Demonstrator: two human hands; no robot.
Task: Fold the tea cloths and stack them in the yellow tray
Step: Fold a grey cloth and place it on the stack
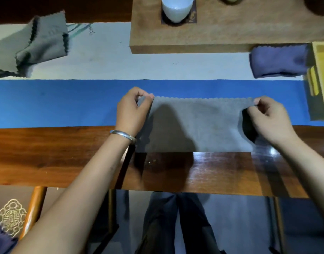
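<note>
A grey tea cloth [197, 125] lies flat in front of me, partly on the blue runner [56, 103] and partly on the wooden table. My left hand [132, 111] pinches its far left corner. My right hand [269, 117] pinches its far right corner. A folded purple cloth [278, 60] rests beside the yellow tray [322, 57] at the right edge. Crumpled grey cloths [32, 46] lie at the far left.
A thick wooden board [230, 30] stands at the back with a white cup [177, 8] on a dark coaster. The table's front edge [175, 189] runs below the cloth. A chair arm [34, 208] and patterned cushion show at lower left.
</note>
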